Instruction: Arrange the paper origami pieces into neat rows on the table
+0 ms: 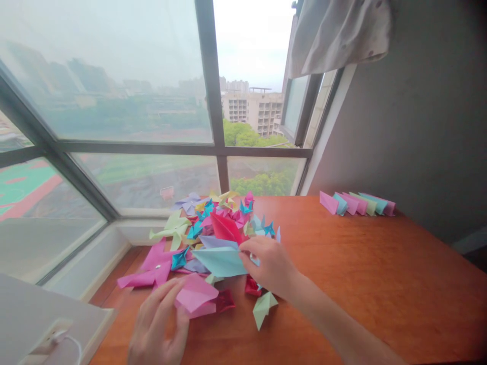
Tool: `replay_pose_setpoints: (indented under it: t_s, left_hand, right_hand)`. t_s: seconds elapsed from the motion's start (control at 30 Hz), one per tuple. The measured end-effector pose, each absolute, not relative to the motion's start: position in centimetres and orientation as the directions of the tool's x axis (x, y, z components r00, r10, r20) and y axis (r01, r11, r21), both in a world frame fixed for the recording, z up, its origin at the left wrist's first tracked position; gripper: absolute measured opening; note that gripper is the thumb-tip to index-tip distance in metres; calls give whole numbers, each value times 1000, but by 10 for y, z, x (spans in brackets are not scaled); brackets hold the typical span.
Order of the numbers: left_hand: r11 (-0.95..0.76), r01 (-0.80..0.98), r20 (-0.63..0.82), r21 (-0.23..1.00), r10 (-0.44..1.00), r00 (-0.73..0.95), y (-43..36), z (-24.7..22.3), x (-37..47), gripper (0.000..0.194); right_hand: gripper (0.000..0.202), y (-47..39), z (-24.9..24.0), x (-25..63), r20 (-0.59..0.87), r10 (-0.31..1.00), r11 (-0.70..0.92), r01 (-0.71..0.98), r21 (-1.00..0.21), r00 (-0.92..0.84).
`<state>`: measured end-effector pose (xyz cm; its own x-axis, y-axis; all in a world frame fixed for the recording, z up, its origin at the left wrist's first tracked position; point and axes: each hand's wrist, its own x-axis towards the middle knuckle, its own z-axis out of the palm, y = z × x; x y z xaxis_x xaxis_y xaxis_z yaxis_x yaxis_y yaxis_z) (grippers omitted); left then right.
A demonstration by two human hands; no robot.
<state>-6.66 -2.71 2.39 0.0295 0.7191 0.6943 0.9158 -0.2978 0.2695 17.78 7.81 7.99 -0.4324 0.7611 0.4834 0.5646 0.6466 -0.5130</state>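
Note:
Between the thumb and fingers of my right hand (266, 263) is the right end of a light blue folded paper (220, 261), whose long point faces left over a pile of origami. My left hand (162, 319) is at the near left, its fingers curled at the left edge of a pink folded paper (197, 294); the grip there is partly hidden. A red folded paper (226, 228) rises just behind the blue one. Left of them lies a magenta pinwheel (154, 266), beside a small shiny blue folded piece (179, 259). A pale green folded piece (264, 308) rests below my right wrist.
A row of folded papers (357, 204) in pink, blue and green stands at the far right of the wooden table (361, 284). Windows (144, 147) border the table's back and left. A wall socket with a plugged-in white cable (63, 337) is at lower left.

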Motion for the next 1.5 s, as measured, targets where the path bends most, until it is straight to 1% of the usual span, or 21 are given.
replay_pose_setpoints:
  t_s: [0.07,0.17,0.27,0.33,0.43,0.57,0.7,0.83,1.0,1.13,1.2,1.27,1.37,1.43,1.5]
  left_hand:
    - [-233,930,701,283,712,-34,-23,26,-78,39]
    - [-84,956,688,280,713,-139,-12,24,-101,40]
    - [62,965,627,255,749,-214,-2,12,-123,47]
    - [89,961,570,260,790,-227,3,3,-132,52]
    - [90,947,491,307,838,-238,6,-5,-138,56]
    - [114,928,444,355,853,-275,7,-4,-135,57]
    - [108,930,463,350,843,-272,4,0,-131,58]
    - [100,940,489,326,833,-258,1,-2,-131,53]
    - [62,959,542,277,814,-209,2,-1,-129,49]
    - [37,970,571,241,802,-173,2,1,-126,47]
    - [30,973,576,229,801,-161,1,2,-126,47]
    - [20,975,586,220,797,-149,2,2,-126,47]
    - [-4,978,602,208,788,-125,3,3,-124,48]
    - [-13,978,606,209,787,-119,4,2,-121,47]
    - [-16,976,609,219,784,-123,4,2,-117,45]
  right_hand:
    - [10,71,91,185,480,762,647,550,-528,-435]
    - [12,58,104,197,485,753,658,540,-525,-446]
    - [12,42,107,208,457,755,656,554,-513,-471]
    - [13,32,105,213,412,763,646,572,-506,-498]
    - [15,21,99,218,352,778,628,612,-481,-521]
    - [15,14,92,219,334,808,590,664,-460,-486]
    - [15,13,94,218,348,824,565,682,-464,-446]
    - [15,14,94,218,378,828,556,694,-457,-414]
    - [17,19,75,203,388,835,536,734,-417,-390]
    - [17,22,54,185,371,838,538,718,-441,-400]
    - [20,22,50,182,368,835,547,695,-466,-410]
    - [24,22,51,183,379,830,555,665,-500,-409]
    - [22,30,59,188,396,843,536,639,-552,-365]
    - [18,42,66,190,382,867,494,656,-570,-320]
    - [16,58,71,187,354,889,451,692,-564,-290]
